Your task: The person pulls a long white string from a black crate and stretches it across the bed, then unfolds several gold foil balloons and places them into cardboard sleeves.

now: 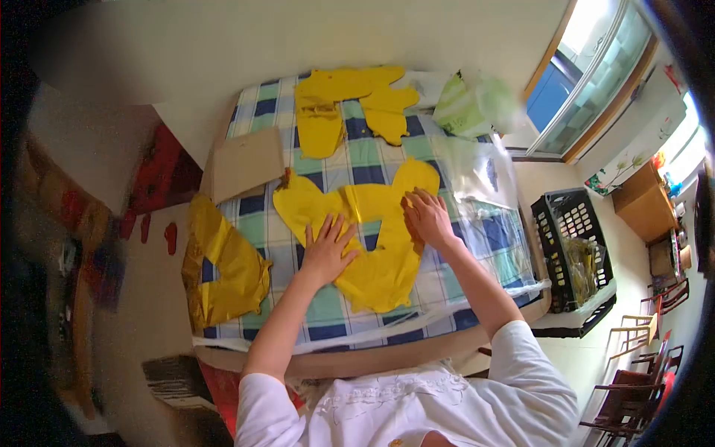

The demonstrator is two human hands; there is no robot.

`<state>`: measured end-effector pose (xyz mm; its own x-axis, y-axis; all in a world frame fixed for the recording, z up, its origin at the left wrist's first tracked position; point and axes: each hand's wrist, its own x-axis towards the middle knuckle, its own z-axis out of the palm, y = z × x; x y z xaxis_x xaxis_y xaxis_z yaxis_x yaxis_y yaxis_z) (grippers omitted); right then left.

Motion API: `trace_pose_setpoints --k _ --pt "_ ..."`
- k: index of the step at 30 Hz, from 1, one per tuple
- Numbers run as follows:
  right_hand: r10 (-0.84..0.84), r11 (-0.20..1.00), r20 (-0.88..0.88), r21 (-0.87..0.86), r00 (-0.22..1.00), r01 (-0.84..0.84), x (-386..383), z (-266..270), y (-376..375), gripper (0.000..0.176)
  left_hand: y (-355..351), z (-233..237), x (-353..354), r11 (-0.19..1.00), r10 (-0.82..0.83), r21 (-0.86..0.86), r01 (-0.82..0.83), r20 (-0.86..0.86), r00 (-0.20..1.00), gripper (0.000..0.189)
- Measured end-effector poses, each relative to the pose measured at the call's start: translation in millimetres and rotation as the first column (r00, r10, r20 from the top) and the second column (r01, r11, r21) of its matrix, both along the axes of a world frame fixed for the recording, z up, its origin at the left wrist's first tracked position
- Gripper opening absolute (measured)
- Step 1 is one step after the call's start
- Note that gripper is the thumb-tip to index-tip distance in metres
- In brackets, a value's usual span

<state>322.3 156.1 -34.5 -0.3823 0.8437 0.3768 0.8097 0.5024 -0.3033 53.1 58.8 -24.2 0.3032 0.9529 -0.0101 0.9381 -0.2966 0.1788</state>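
A flat yellow sheet [380, 276] with lobed edges and a cut-out in its middle lies on the checked cloth [290, 320] over a table. My left hand [326, 253] rests on its left part with the fingers spread. On its right part lies my right hand [430, 220], palm down, fingers extended and a little apart. Another yellow sheet [216, 276] hangs at the table's left edge. Further yellow pieces [320, 134] lie at the far side.
Brown cardboard [248, 164] lies at the left, a green-and-white bag [465, 108] at the back right, and clear plastic [484, 175] along the right side. Right of the table stands a black crate [547, 246]. Chairs [633, 395] are at the far right.
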Motion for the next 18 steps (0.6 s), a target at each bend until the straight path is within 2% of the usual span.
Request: trace_pose_setpoints --k 2,5,6,9,10,13,16,18 --pt "0.044 0.998 -0.127 0.059 0.991 -0.037 -2.2 12.3 19.6 0.030 3.7 9.0 -1.0 1.000 -0.005 -0.029 0.006 0.032 0.999 0.059" --pt "0.054 0.998 -0.188 0.002 0.981 -0.055 -5.9 20.8 78.7 0.022 24.9 22.4 -0.3 1.000 0.000 -0.018 0.001 0.053 0.999 0.059" --pt "0.039 0.996 -0.229 0.093 0.973 -0.018 -12.7 26.3 95.6 0.015 34.0 27.2 1.2 1.000 -0.002 -0.025 0.004 0.059 0.998 0.059" --pt "0.074 0.996 -0.378 0.068 0.923 -0.052 -16.5 18.7 160.3 0.012 72.7 38.8 8.8 1.000 -0.019 -0.019 0.020 0.063 0.998 0.057" --pt "0.052 0.999 -0.364 0.021 0.930 -0.048 -15.5 9.6 187.6 0.012 88.3 36.8 11.7 0.999 -0.033 -0.006 0.033 0.054 0.998 0.056" --pt "0.151 0.986 -0.259 -0.024 0.954 -0.163 -18.1 19.8 225.7 0.015 137.8 34.2 24.1 0.997 -0.061 -0.036 0.062 0.009 0.998 0.056" --pt "0.234 0.969 -0.011 0.080 0.972 -0.232 -17.8 7.1 251.1 0.019 179.0 23.2 40.5 0.997 -0.072 -0.036 0.073 0.024 0.997 0.055" --pt "0.184 0.960 -0.128 -0.191 0.974 -0.207 -18.3 9.8 259.6 0.021 200.6 12.9 50.8 0.997 -0.079 0.025 0.077 0.092 0.993 0.053"
